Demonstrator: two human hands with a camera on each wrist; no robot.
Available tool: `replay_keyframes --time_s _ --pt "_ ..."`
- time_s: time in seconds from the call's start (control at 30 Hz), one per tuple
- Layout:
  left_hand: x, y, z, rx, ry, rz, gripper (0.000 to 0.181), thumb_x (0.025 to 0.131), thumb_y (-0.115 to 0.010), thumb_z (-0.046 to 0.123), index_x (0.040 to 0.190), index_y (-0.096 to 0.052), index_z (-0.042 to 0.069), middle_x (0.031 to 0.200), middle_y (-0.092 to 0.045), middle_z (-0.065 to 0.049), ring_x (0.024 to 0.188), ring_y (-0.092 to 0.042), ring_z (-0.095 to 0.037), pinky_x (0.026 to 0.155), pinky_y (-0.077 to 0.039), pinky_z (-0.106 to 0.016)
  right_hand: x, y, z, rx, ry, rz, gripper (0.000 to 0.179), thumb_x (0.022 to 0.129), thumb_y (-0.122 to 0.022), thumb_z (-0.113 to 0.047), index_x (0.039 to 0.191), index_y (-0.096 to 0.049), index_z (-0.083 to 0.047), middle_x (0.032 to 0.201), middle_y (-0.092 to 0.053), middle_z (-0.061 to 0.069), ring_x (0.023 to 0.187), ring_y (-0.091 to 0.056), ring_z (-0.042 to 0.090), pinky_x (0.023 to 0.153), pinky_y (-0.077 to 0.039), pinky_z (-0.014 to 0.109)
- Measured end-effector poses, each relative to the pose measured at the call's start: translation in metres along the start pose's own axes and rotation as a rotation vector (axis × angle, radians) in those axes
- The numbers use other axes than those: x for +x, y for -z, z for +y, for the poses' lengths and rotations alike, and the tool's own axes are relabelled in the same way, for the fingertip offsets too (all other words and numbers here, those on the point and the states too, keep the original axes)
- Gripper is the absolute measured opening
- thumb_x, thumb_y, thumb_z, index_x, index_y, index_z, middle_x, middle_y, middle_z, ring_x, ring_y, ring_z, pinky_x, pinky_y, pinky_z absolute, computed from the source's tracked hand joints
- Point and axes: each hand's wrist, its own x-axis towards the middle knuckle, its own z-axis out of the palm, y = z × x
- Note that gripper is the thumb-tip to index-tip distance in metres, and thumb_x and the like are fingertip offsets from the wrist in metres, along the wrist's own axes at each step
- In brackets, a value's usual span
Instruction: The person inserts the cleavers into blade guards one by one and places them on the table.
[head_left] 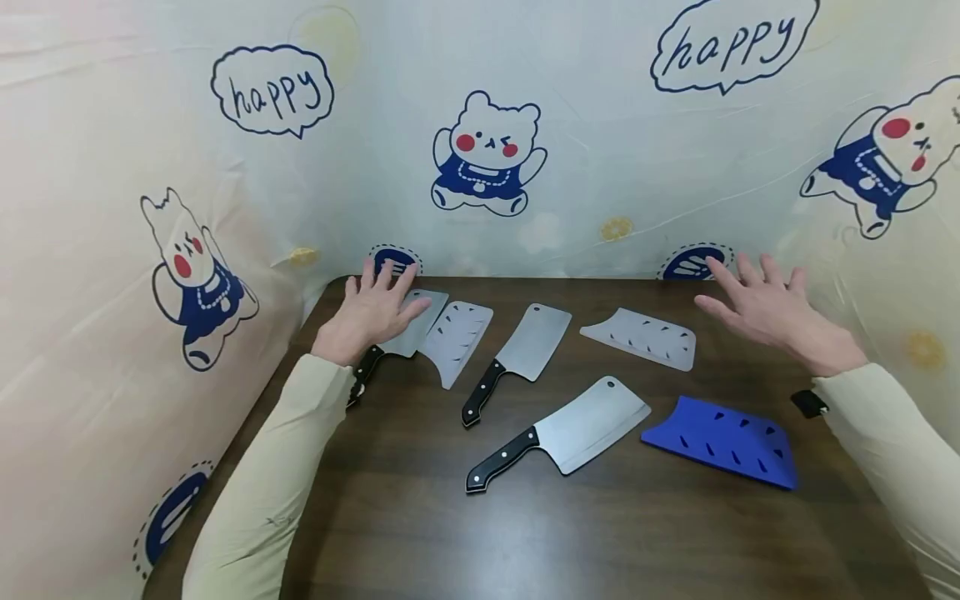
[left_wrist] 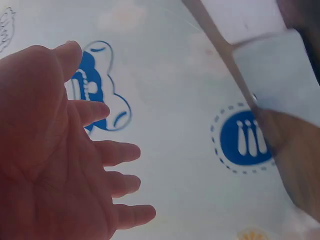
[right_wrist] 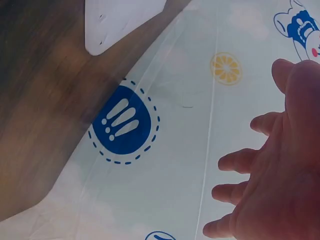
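Note:
My left hand (head_left: 372, 310), fingers spread, hovers at the table's far left, overlapping a cleaver (head_left: 420, 325) in the head view and hiding part of it. Beside that cleaver lies a white blade cover (head_left: 459, 337) with small slots. A second cleaver (head_left: 532, 342) with a black handle lies near the middle, and a larger cleaver (head_left: 592, 423) is closer to me. My right hand (head_left: 772, 310) is spread with nothing in it at the far right. Left of it lies another white blade cover (head_left: 645, 337); a blue blade cover (head_left: 723, 442) is nearer to me.
All the cleavers and covers lie flat on a dark brown wooden table (head_left: 525, 542). A pale curtain (head_left: 600, 167) with cartoon bears and "happy" bubbles hangs behind the table and along its sides.

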Motion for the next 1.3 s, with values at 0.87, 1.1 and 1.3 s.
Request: replay_keyframes --time_s 0.87,1.1,1.3 --pt "-0.021 -0.035 0.074 -0.142 -0.229 0.042 0.072 0.099 -0.035 0.062 0.157 -0.021 0.022 0.162 -0.021 -0.016 0.151 -0.009 -0.043 0.116 -0.017 -0.065 -0.03 -0.028 -0.004 0.451 0.037 -0.098 0.089 0.096 -0.052 -0.054 0.157 -0.007 -0.007 0.155 -0.019 0.035 0.137 -0.026 0.056 0.102 -0.027 0.073" --pt "-0.032 -0.048 0.084 -0.144 -0.302 0.031 0.07 0.1 -0.038 0.059 0.155 -0.025 0.019 0.161 -0.024 -0.016 0.151 -0.012 -0.042 0.115 -0.019 -0.066 -0.04 -0.041 -0.009 0.399 0.108 -0.168 0.095 0.09 -0.062 -0.057 0.154 -0.018 -0.002 0.152 -0.025 0.035 0.133 -0.032 0.056 0.099 -0.034 0.072" --pt "-0.041 -0.057 0.09 -0.152 -0.34 0.0 0.071 0.099 -0.039 0.059 0.156 -0.026 0.019 0.161 -0.025 -0.016 0.15 -0.014 -0.042 0.115 -0.018 -0.067 -0.047 -0.051 -0.01 0.353 0.111 -0.235 0.1 0.085 -0.065 -0.06 0.152 -0.02 -0.001 0.147 -0.031 0.037 0.128 -0.038 0.057 0.094 -0.039 0.071"
